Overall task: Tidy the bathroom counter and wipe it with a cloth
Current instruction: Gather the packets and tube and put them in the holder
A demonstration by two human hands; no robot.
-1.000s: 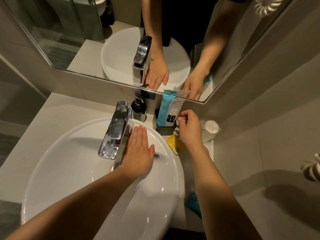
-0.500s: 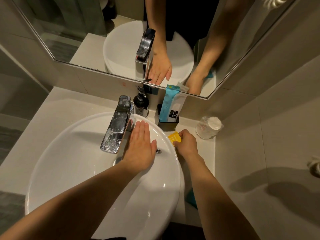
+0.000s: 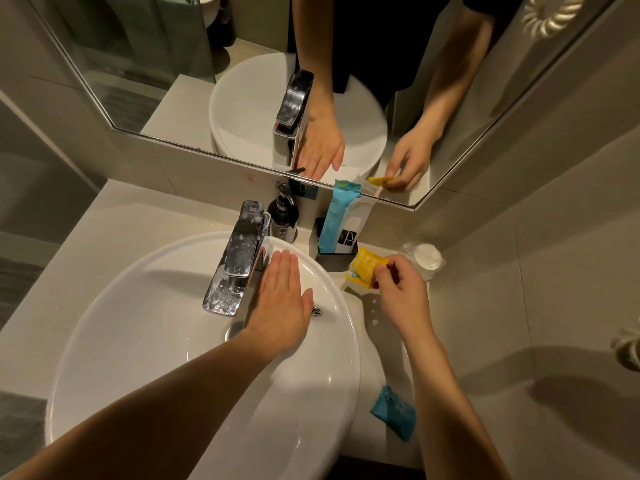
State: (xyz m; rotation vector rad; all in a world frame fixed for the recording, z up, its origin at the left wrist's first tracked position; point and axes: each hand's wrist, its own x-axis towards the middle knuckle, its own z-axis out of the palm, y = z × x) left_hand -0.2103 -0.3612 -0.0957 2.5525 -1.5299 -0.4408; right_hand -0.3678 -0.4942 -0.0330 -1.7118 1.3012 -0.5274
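Observation:
My right hand (image 3: 398, 292) pinches a small yellow packet (image 3: 365, 266) by its corner and holds it just above the beige counter (image 3: 114, 237), right of the basin. My left hand (image 3: 282, 299) lies flat and open on the white basin's (image 3: 138, 341) back rim, beside the chrome faucet (image 3: 237, 258). A black holder (image 3: 334, 254) with a blue-and-white pouch (image 3: 341, 221) stands against the wall behind the packet. A blue packet (image 3: 393, 412) lies on the counter near its front edge, left of my right forearm.
A dark pump bottle (image 3: 284, 216) stands behind the faucet. A clear wrapped item with a white disc (image 3: 427, 258) sits in the back right corner. The mirror (image 3: 242, 81) hangs above the counter. The tiled wall (image 3: 536, 271) bounds the right side.
My right hand came down from the pouch in the holder to the yellow packet, gripped it and lifted it off the counter. My left hand stayed on the basin rim.

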